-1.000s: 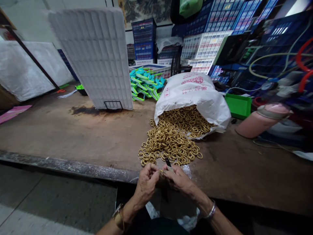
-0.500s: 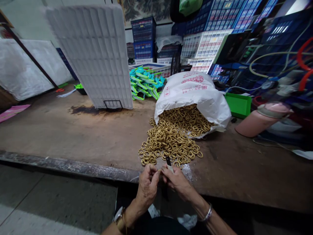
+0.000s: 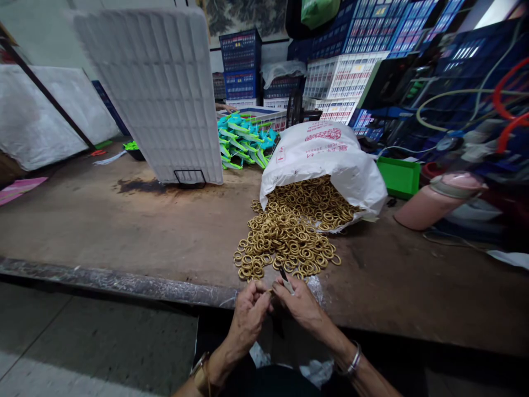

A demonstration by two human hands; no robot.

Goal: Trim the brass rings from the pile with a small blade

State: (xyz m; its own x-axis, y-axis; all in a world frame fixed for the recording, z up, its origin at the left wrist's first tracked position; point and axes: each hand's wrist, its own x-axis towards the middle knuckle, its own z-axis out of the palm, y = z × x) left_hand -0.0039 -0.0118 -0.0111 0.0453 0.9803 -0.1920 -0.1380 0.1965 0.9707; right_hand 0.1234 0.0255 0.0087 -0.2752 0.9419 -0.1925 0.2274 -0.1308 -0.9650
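Observation:
Just in front of the table's front edge, my left hand [image 3: 249, 313] pinches a gold-coloured ring [image 3: 271, 291], mostly hidden by the fingers. Close beside it, my right hand [image 3: 305, 310] is closed around a small knife [image 3: 286, 279] with a dark blade and a pale handle; the blade points up and away from me. Fingertips of both hands nearly meet at the ring. Right beyond them lies a heap of gold rings [image 3: 289, 245], spilling from the mouth of a white woven bag [image 3: 320, 151] with red print.
A ribbed white panel [image 3: 161, 99] stands upright on the table [image 3: 165, 231], left of a pile of green and turquoise plastic pieces [image 3: 243, 140]. To the right are a green tray [image 3: 399, 177] and a leaning pink bottle [image 3: 433, 201]. Stacked crates [image 3: 242, 66] fill the back.
The knife blade has turned slightly in my right hand, and both hands stay together at the ring. The whole view has shifted slightly. Part of a person's arm now shows behind the white panel.

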